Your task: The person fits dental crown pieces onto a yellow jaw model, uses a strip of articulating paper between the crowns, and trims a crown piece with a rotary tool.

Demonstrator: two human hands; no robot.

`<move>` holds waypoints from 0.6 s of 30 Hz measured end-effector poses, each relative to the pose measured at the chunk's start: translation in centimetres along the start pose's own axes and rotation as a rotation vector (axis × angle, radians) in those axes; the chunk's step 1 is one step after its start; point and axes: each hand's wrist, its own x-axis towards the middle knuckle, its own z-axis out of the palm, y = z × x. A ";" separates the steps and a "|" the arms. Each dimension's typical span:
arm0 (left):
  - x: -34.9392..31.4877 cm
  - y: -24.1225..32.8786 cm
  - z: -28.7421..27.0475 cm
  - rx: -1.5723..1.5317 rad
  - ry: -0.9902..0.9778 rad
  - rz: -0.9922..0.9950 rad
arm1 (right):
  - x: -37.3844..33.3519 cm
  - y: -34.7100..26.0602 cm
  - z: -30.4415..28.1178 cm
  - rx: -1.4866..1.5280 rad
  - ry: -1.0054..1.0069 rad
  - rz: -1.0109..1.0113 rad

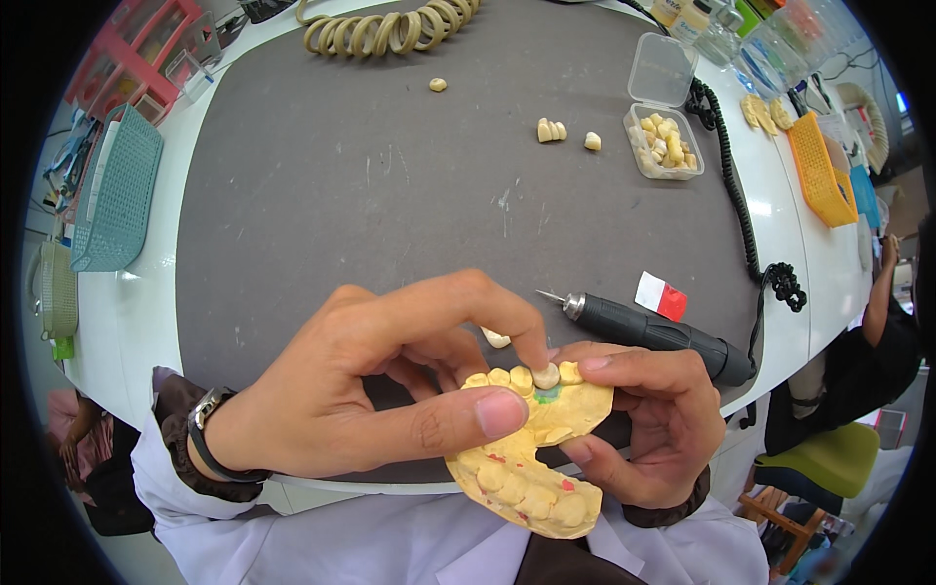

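Observation:
A yellow plaster dental cast (582, 409) with a curved row of teeth is gripped between both hands near the table's front edge. My left hand (361, 366) is closed on it, thumb across the teeth, and its index fingertip touches a whitish tooth crown (546, 376) seated in the row. Below that crown is a green patch on the cast. My right hand (668, 419) pinches the cast's right end between thumb and fingers. Just behind the left fingers lies another pale crown (496, 337), partly hidden. A black handpiece (643, 331) with a pointed metal bur rests beyond my right hand.
A red-and-white packet (661, 296) lies by the handpiece. Farther back are loose crowns (551, 131) and a clear box (639, 166) of tooth pieces, lid raised. A black coiled cord (726, 146) runs along the right. A teal basket (122, 195) stands left, an orange basket (814, 166) right.

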 end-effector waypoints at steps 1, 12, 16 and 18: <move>0.0 0.0 0.0 0.000 -0.001 0.002 | 0.0 0.0 0.0 0.006 0.002 0.002; 0.1 -0.1 0.0 0.001 -0.004 0.021 | 0.1 -0.1 -0.1 -0.008 -0.010 -0.006; 0.0 -0.2 0.0 0.002 0.001 0.013 | 0.2 -0.1 -0.6 -0.114 -0.110 -0.027; 0.1 -0.1 0.1 -0.004 0.004 0.007 | 0.0 -0.1 -0.3 -0.046 -0.039 -0.013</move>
